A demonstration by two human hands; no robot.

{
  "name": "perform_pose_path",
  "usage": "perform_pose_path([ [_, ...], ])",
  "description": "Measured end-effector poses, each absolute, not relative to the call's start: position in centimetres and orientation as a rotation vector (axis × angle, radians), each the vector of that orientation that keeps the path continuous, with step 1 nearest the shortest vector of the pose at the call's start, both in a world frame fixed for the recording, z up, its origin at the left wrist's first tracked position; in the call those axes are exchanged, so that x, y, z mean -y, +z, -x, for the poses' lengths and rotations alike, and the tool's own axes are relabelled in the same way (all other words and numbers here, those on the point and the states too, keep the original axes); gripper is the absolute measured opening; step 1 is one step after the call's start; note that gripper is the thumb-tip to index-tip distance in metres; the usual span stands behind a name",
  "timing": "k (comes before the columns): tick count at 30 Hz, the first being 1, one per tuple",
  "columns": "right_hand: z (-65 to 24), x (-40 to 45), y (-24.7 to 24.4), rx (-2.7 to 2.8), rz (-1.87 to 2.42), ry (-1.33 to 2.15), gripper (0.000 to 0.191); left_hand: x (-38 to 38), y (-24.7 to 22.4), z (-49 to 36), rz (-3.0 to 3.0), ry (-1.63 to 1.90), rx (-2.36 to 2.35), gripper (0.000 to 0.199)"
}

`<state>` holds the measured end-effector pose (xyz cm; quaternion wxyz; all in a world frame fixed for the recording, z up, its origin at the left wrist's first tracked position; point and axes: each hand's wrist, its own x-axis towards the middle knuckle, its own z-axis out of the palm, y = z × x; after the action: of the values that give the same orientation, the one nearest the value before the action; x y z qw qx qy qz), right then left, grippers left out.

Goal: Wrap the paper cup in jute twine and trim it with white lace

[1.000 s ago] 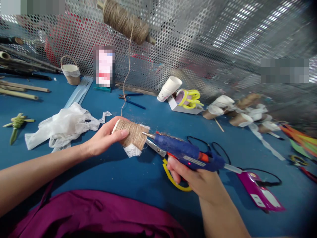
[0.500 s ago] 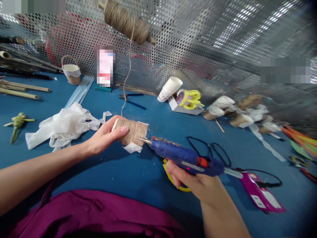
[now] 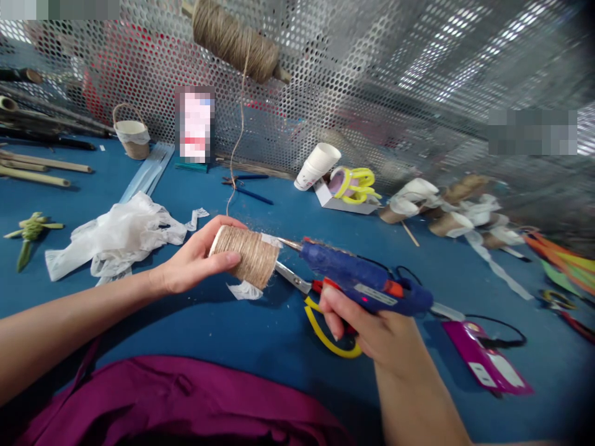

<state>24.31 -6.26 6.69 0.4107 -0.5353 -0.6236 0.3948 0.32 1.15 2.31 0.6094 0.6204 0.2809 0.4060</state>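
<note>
My left hand (image 3: 198, 257) is wrapped round a paper cup covered in brown twine (image 3: 253, 255), tilted on its side. White lace (image 3: 245, 290) sticks out from under the cup, and another bit lies at its upper right edge. From the cup, a strand of twine runs up to a large spool (image 3: 235, 40). My right hand (image 3: 357, 319) grips a blue hot glue gun (image 3: 362, 272), whose metal nozzle points left at the lace on the cup's upper right edge. Yellow-handled scissors (image 3: 325, 334) lie beneath the gun, partly hidden by my right hand.
Crumpled white lace (image 3: 127, 238) and a green woven figure (image 3: 31, 232) lie left. Behind stand a small twine basket (image 3: 134, 139), pliers (image 3: 251, 189), stacked paper cups (image 3: 318, 166) and a tape box (image 3: 346, 201). Several wrapped cups and a magenta pouch (image 3: 488, 359) are at right.
The glue gun has moved right and slightly up, its nozzle now by the cup's upper edge. The cup has turned in my left hand, and the scissors' blades now show.
</note>
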Motion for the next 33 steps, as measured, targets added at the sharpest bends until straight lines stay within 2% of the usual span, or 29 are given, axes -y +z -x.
perform_pose_path([
  [23, -24.13, 6.46, 6.65, 1.602, 1.411, 1.004, 0.021, -0.96, 3.00, -0.47, -1.534, 0.919, -0.658, 0.042],
  [28, -24.16, 6.73, 6.59, 1.645, 1.430, 0.953, 0.026, -0.99, 2.82, -0.49, -1.513, 0.924, -0.642, 0.042],
  [33, -24.12, 6.59, 6.66, 1.605, 1.416, 0.984, 0.021, -0.98, 2.61, -0.48, -1.524, 0.920, -0.639, 0.043],
])
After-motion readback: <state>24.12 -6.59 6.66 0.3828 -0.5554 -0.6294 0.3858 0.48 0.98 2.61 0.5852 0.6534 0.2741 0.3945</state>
